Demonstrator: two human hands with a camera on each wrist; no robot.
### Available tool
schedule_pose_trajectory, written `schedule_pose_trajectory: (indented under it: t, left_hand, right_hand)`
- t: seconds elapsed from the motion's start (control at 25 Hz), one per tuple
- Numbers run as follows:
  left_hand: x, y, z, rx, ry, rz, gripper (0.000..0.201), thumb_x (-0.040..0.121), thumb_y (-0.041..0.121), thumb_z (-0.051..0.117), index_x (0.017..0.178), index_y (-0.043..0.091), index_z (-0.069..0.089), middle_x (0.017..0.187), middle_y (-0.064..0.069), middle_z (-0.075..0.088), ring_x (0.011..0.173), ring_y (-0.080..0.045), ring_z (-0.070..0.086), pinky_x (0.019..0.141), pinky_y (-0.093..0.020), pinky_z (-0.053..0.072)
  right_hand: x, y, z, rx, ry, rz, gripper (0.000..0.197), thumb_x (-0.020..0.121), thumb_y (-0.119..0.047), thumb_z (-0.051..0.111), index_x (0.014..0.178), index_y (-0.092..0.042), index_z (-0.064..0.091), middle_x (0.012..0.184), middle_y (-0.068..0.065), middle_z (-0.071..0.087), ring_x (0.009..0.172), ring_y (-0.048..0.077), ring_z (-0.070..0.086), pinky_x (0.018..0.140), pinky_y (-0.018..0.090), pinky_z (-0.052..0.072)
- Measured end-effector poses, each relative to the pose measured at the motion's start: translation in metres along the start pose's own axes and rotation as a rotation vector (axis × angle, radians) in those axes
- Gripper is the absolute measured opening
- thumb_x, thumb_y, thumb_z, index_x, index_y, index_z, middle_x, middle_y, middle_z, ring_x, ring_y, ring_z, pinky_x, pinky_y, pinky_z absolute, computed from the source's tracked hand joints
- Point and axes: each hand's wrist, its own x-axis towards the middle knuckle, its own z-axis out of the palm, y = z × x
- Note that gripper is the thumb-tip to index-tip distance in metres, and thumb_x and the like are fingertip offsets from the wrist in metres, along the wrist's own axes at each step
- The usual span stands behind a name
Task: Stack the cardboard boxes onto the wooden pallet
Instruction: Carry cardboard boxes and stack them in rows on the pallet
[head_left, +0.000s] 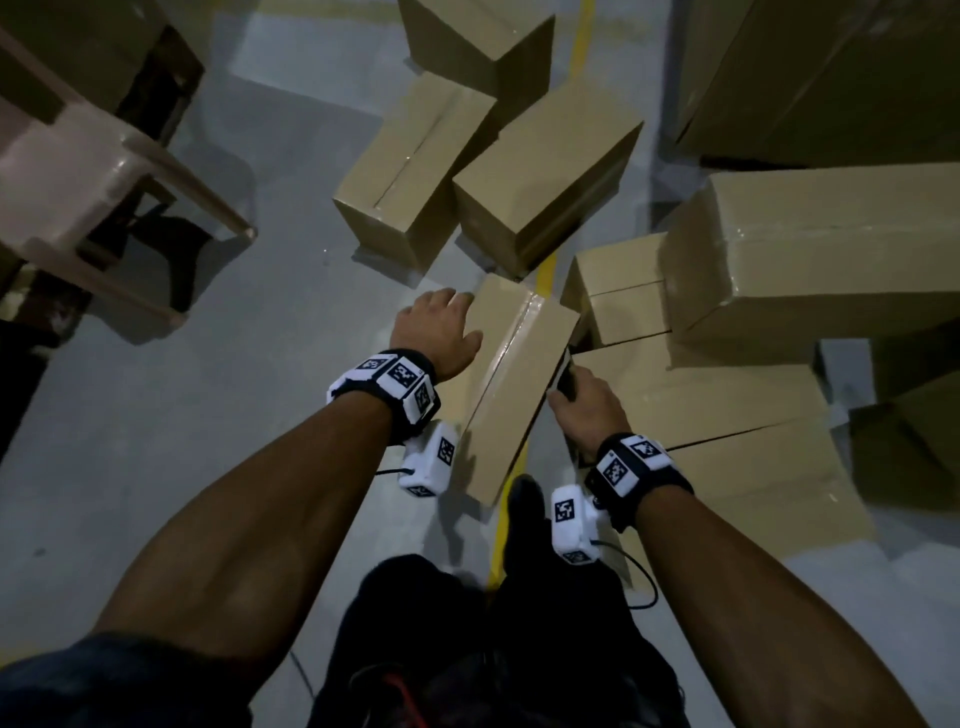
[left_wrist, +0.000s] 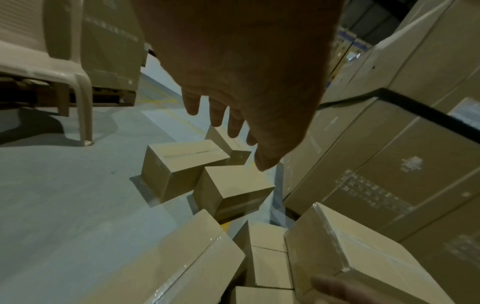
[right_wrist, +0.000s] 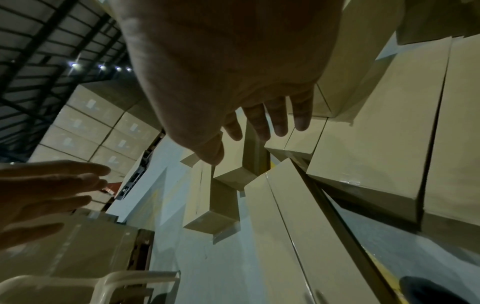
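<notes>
A: Start at the hands. What does each one have?

B: Neither has closed a grip yet. The left hand (head_left: 439, 332) lies with straight, spread fingers on the far left corner of the taped box (head_left: 511, 384). The right hand (head_left: 579, 402) reaches to that box's right edge, fingers extended down into the gap beside it; the wrist views show both palms with straight fingers, holding nothing.

A: And where does the box sit?

B: On the grey floor (head_left: 156, 441), right in front of the person, lying across the yellow line (head_left: 545, 273), tilted a little against the larger boxes on the right (head_left: 727, 415).

A: So how should the lift go?

B: I'd slide the left hand down over the far corner and hook the right fingers under the opposite near edge, so the hold is diagonal. The tape (head_left: 511, 338) looks glossy, so palms belong on bare cardboard. The gap on the right looks tight; I'd tip the box leftward before lifting.

A: Anything around it to mind?

B: Two loose boxes (head_left: 545, 176) lie just beyond it, and a plastic chair (head_left: 104, 156) stands at far left. A wooden pallet (left_wrist: 114, 96) seems to show under cartons behind the chair.
</notes>
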Motion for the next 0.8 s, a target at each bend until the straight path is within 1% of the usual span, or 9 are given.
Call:
schedule_pose_trajectory:
  t: [0.08,0.16,0.24,0.36,0.44,0.52,0.64,0.72,0.8]
  left_hand:
    - [0.025,-0.006,0.008,-0.035,-0.028,0.024,0.058,0.098,0.042,0.048,0.149,0.017,0.035,0.154,-0.009,0.038,0.138,-0.031,0.037,0.11,-0.046,0.036]
    - [0.051,-0.016,0.019,-0.069,-0.079,0.041,0.059,0.098,0.042,0.048,0.15,0.017,0.035,0.154,-0.009,0.038,0.138,-0.031,0.037,0.11,-0.046,0.037]
    - [0.082,-0.03,0.037,-0.086,-0.119,0.07,0.06,0.099,0.041,0.048,0.151,0.016,0.033,0.156,-0.011,0.035,0.14,-0.032,0.036,0.111,-0.047,0.036]
    - [0.122,-0.055,0.076,-0.13,-0.165,0.124,0.06,0.099,0.04,0.048,0.151,0.015,0.032,0.157,-0.013,0.032,0.14,-0.034,0.035,0.111,-0.048,0.036]
    - [0.153,-0.077,0.112,-0.172,-0.218,0.153,0.06,0.099,0.038,0.049,0.151,0.014,0.032,0.157,-0.014,0.032,0.138,-0.037,0.036,0.109,-0.049,0.036]
    - [0.178,-0.096,0.15,-0.211,-0.278,0.163,0.061,0.098,0.038,0.051,0.151,0.014,0.033,0.156,-0.015,0.033,0.137,-0.038,0.037,0.108,-0.049,0.037]
    - [0.207,-0.12,0.214,-0.297,-0.366,0.131,0.061,0.097,0.036,0.053,0.15,0.012,0.035,0.153,-0.016,0.035,0.136,-0.038,0.038,0.11,-0.049,0.036]
    - [0.219,-0.132,0.253,-0.366,-0.392,0.087,0.062,0.095,0.037,0.056,0.149,0.015,0.035,0.152,-0.015,0.036,0.134,-0.036,0.041,0.11,-0.047,0.036]
    - [0.229,-0.141,0.29,-0.428,-0.375,0.038,0.066,0.092,0.038,0.059,0.15,0.022,0.034,0.154,-0.012,0.032,0.134,-0.034,0.042,0.111,-0.044,0.037]
  right_hand:
    - [0.017,-0.004,0.002,0.039,0.036,0.054,0.058,0.096,-0.043,0.054,0.146,-0.017,0.043,0.143,0.016,0.051,0.128,0.038,0.05,0.105,0.044,0.043]
    - [0.035,-0.007,0.01,0.069,0.048,0.117,0.059,0.096,-0.044,0.054,0.147,-0.017,0.042,0.143,0.016,0.05,0.129,0.038,0.049,0.105,0.042,0.043]
    - [0.054,-0.01,0.026,0.112,0.063,0.18,0.06,0.096,-0.044,0.054,0.148,-0.018,0.04,0.145,0.015,0.049,0.13,0.037,0.048,0.106,0.041,0.041]
    - [0.081,-0.008,0.058,0.168,0.125,0.241,0.056,0.097,-0.042,0.053,0.148,-0.022,0.042,0.145,0.011,0.051,0.128,0.034,0.05,0.107,0.041,0.042]
    - [0.103,-0.004,0.089,0.195,0.181,0.316,0.056,0.098,-0.039,0.054,0.15,-0.023,0.04,0.148,0.01,0.049,0.131,0.032,0.049,0.108,0.037,0.041]
    - [0.12,0.006,0.121,0.255,0.235,0.394,0.058,0.099,-0.035,0.056,0.152,-0.021,0.037,0.152,0.009,0.045,0.136,0.03,0.046,0.108,0.034,0.037]
    - [0.146,0.028,0.174,0.35,0.251,0.485,0.064,0.098,-0.034,0.06,0.154,-0.018,0.033,0.158,0.007,0.036,0.143,0.027,0.036,0.114,0.035,0.032]
    - [0.163,0.042,0.206,0.391,0.247,0.512,0.073,0.095,-0.038,0.065,0.156,-0.018,0.029,0.16,0.005,0.031,0.146,0.025,0.032,0.118,0.037,0.029]
    - [0.182,0.059,0.231,0.427,0.251,0.497,0.084,0.09,-0.04,0.07,0.157,-0.02,0.024,0.161,0.005,0.029,0.147,0.024,0.03,0.118,0.035,0.028]
